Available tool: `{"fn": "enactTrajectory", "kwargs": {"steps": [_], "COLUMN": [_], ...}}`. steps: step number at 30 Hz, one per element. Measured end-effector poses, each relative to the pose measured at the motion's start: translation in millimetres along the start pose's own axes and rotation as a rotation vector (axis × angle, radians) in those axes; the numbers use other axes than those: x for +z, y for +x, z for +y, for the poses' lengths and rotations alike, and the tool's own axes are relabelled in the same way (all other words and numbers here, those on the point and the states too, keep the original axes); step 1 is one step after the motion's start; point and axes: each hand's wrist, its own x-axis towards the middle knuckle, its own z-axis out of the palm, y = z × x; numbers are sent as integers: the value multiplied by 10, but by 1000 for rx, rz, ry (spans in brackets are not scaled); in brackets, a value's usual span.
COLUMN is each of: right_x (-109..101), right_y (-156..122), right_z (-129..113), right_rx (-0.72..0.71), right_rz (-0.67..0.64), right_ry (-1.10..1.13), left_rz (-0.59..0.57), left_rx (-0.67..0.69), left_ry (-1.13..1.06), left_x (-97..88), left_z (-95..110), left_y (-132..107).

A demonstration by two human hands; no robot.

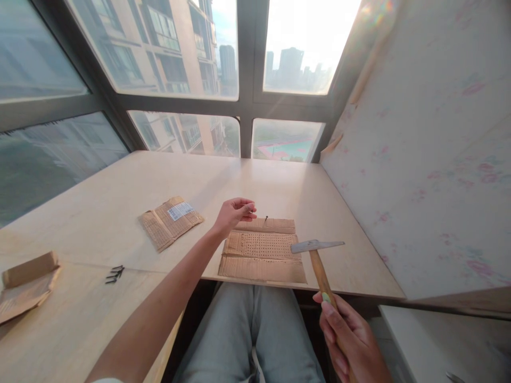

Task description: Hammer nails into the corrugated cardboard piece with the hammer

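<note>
A flat cardboard piece (261, 250) peppered with small holes lies on the wooden table (120, 213) in front of me. A dark nail (265, 218) stands at its far edge. My left hand (235, 211) hovers just left of that nail, fingers pinched together; whether anything is between them I cannot make out. My right hand (349, 338) is wrapped round the wooden handle of a hammer (317, 255), low at the near right. The hammer's metal head floats just above the right side of the cardboard.
Several loose black nails (115, 274) lie on the table at the left. A second flattened cardboard with a label (171, 221) lies behind them. A folded cardboard scrap (27, 284) sits at the far left edge. Windows behind, a pale wall at right, my legs below the table edge.
</note>
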Motion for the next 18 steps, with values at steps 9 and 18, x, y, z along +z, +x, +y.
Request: {"fn": "enactTrajectory", "kwargs": {"steps": [9,18], "right_x": [-42,-70], "right_y": [62,75], "right_z": [51,86], "right_rx": [13,36], "right_rz": [-41,-57], "right_ry": [-17,-22], "left_rz": [-17,-38], "left_rx": [-48,61], "left_ry": [28,313], "left_x": [31,78], "left_z": [-11,-81], "left_y": [52,99]}}
